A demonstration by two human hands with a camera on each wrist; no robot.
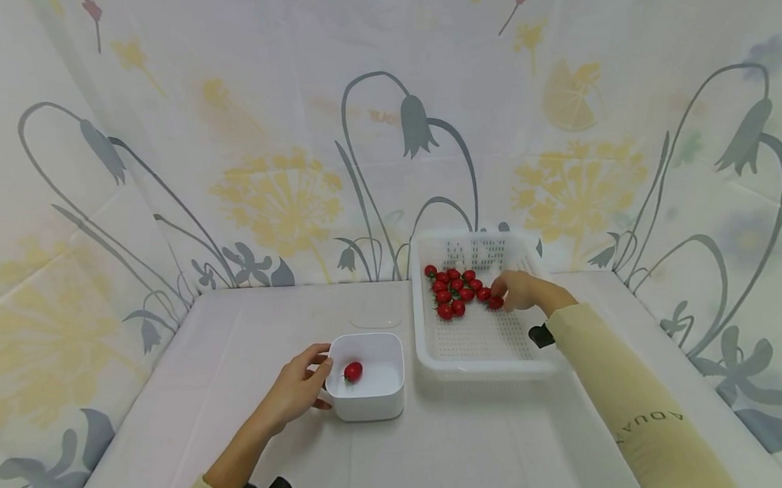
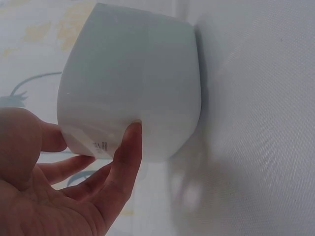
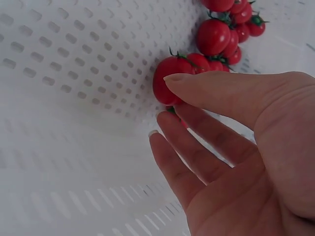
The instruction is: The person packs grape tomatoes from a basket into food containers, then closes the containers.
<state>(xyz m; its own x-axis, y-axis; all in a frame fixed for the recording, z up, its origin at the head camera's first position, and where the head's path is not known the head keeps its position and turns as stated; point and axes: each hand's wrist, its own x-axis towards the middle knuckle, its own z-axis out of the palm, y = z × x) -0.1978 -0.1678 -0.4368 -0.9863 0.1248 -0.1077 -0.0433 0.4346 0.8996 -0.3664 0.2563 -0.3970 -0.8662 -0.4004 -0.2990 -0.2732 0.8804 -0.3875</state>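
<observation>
A white square box (image 1: 365,410) stands on the table with a single cherry tomato (image 1: 353,372) inside it. My left hand (image 1: 298,385) holds this box at its left side, thumb by the rim and fingertips against the outer wall (image 2: 142,73). Over in the white perforated basket (image 1: 491,343), my right hand (image 1: 523,290) pinches a cherry tomato (image 3: 165,83) between thumb and index finger. That tomato lies at the right end of a cluster of red cherry tomatoes (image 1: 458,285), some with green stems. The lower part of the pinched tomato is partly hidden by the fingers.
The basket's raised rim (image 1: 417,311) stands to the right of and behind the small box. A clear, lid-like outline (image 1: 376,322) lies just behind the box. White cloth (image 1: 229,353) covers the table, and a flower-printed curtain (image 1: 293,87) hangs around its back and sides.
</observation>
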